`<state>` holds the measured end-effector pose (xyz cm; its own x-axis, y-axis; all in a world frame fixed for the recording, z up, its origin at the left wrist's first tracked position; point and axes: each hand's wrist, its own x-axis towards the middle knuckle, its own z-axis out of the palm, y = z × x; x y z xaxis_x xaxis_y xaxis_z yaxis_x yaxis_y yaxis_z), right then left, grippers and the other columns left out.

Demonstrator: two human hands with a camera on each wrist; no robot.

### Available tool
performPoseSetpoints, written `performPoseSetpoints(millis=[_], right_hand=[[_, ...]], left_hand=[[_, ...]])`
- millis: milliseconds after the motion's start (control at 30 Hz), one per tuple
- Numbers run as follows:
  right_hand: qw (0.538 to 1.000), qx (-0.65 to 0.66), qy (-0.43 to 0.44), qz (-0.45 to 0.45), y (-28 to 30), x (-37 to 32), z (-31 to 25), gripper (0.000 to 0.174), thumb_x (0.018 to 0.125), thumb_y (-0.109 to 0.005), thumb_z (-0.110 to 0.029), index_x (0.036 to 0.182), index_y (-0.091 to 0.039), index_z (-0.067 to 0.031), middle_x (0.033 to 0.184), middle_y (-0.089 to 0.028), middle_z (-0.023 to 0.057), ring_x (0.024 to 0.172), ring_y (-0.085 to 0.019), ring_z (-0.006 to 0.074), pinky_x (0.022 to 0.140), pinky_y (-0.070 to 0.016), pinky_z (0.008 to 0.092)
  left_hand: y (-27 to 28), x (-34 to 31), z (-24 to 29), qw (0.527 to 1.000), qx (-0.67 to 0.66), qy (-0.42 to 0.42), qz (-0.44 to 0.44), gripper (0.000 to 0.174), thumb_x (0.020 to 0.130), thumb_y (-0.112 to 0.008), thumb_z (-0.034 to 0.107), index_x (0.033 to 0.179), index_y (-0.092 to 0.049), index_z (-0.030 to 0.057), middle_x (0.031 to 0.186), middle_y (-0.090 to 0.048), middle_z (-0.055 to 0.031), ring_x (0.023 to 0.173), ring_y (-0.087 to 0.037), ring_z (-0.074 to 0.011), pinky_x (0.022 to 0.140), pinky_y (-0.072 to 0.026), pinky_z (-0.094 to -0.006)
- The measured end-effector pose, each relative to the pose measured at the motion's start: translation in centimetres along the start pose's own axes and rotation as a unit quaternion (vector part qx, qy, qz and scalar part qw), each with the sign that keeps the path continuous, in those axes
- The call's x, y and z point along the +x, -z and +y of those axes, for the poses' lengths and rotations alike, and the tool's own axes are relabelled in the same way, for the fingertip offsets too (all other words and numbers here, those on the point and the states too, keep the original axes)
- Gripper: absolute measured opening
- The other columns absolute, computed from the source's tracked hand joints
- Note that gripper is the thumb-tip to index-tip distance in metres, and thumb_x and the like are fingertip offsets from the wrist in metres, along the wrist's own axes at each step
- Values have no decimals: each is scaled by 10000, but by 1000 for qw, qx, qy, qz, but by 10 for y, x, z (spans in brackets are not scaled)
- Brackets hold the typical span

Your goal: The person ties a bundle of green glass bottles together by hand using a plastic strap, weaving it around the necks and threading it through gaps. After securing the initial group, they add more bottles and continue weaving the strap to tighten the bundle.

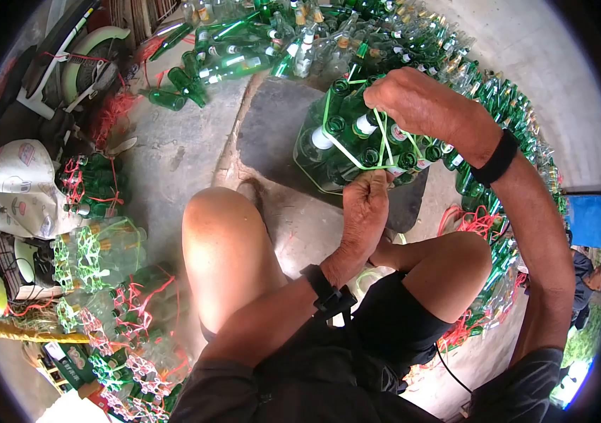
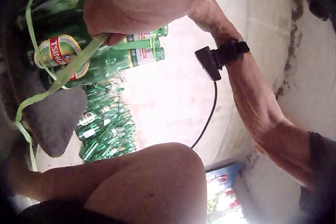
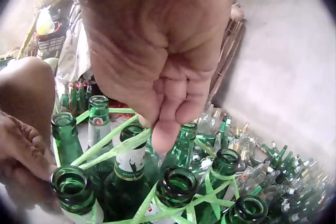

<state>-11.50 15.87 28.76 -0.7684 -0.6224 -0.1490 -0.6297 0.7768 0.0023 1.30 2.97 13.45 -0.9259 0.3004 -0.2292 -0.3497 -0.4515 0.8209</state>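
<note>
A cluster of upright green beer bottles (image 1: 322, 138) stands on a dark slab (image 1: 272, 127), with light green plastic strap (image 1: 343, 149) run around it and between the necks. My right hand (image 1: 417, 106) is over the far side of the cluster. In the right wrist view its thumb and finger pinch a doubled length of strap (image 3: 113, 150) above the bottle mouths. On the near side my left hand (image 1: 365, 211) pinches the strap by the bottle necks. A loose tail of strap (image 2: 50, 91) hangs from it past a labelled bottle (image 2: 60, 56).
A long heap of loose bottles (image 1: 300, 42) curves round the back and right. Bottles bundled with red and green strap (image 1: 99, 183) line the left, near a white bag (image 1: 22, 190). My bent knee (image 1: 223, 225) is close to the slab. Another person (image 1: 586, 278) is at far right.
</note>
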Motion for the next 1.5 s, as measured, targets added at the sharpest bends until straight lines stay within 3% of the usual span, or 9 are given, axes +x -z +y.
performPoseSetpoints(millis=[333, 500, 567, 700, 767, 1033, 1200, 1400, 1500], right_hand=[[999, -24, 25, -17, -3, 3, 8, 100, 787, -675, 11, 828, -584, 8, 830, -631, 185, 872, -639, 404, 750, -522, 481], [992, 11, 94, 85, -4, -3, 6, 110, 738, -677, 32, 808, -593, 15, 835, -641, 174, 872, -650, 402, 755, -531, 482], [995, -13, 83, 45, -2, 1, 7, 107, 735, -672, 39, 806, -595, 14, 836, -641, 173, 870, -649, 402, 754, -531, 482], [997, -31, 71, 2, -3, 7, 10, 112, 731, -655, 63, 815, -609, 5, 852, -647, 160, 895, -647, 387, 774, -530, 469], [995, -33, 90, 31, -3, 5, 9, 116, 736, -648, 68, 825, -619, 0, 858, -651, 153, 907, -649, 381, 784, -529, 466], [989, 16, 119, 88, -12, 6, 17, 132, 751, -633, 70, 854, -643, -12, 853, -651, 143, 927, -653, 371, 804, -527, 462], [996, 6, 65, 59, -8, 10, 10, 103, 737, -643, 66, 814, -636, -3, 799, -632, 176, 864, -654, 395, 723, -518, 475], [997, 8, 68, 23, -5, 20, 10, 78, 725, -655, 77, 744, -600, 24, 726, -602, 204, 804, -647, 426, 667, -497, 485], [994, 22, 77, 72, -11, 18, 9, 89, 717, -658, 90, 735, -595, 29, 731, -609, 213, 806, -646, 434, 662, -490, 488]], left_hand=[[-3, -1, 0, 1000, -6, -1, 7, 304, 1087, -542, 244, 954, -691, 15, 679, -450, 84, 558, -352, -12, 479, -262, -224], [-7, -1, 4, 1000, 6, 8, 24, 295, 1086, -534, 229, 950, -686, 15, 666, -437, 82, 550, -350, -15, 478, -260, -224], [-7, -1, 8, 999, 29, 18, 27, 329, 1065, -486, 165, 879, -646, -55, 690, -538, -12, 662, -457, -85, 626, -419, -284], [-5, -1, 3, 1000, 5, 15, 24, 332, 1066, -480, 166, 881, -650, -51, 691, -531, -5, 661, -453, -80, 622, -413, -279], [-6, -2, 2, 1000, -16, 14, 23, 289, 1070, -534, 224, 946, -679, 7, 667, -469, 66, 537, -373, -19, 463, -275, -231], [-9, -1, 9, 999, -19, 30, 28, 297, 1064, -539, 240, 950, -689, 12, 676, -497, 45, 522, -399, -27, 462, -301, -239], [-9, 0, 7, 999, -16, 29, 26, 296, 1057, -544, 246, 946, -690, 14, 683, -511, 35, 512, -395, -33, 462, -297, -241], [-10, 1, 7, 998, -25, 50, 39, 261, 1037, -554, 220, 933, -689, 23, 673, -512, 33, 499, -384, -37, 454, -282, -250], [-8, 3, 5, 998, -32, 45, 33, 239, 1016, -563, 208, 922, -685, 26, 658, -504, 34, 498, -386, -41, 454, -279, -255]])
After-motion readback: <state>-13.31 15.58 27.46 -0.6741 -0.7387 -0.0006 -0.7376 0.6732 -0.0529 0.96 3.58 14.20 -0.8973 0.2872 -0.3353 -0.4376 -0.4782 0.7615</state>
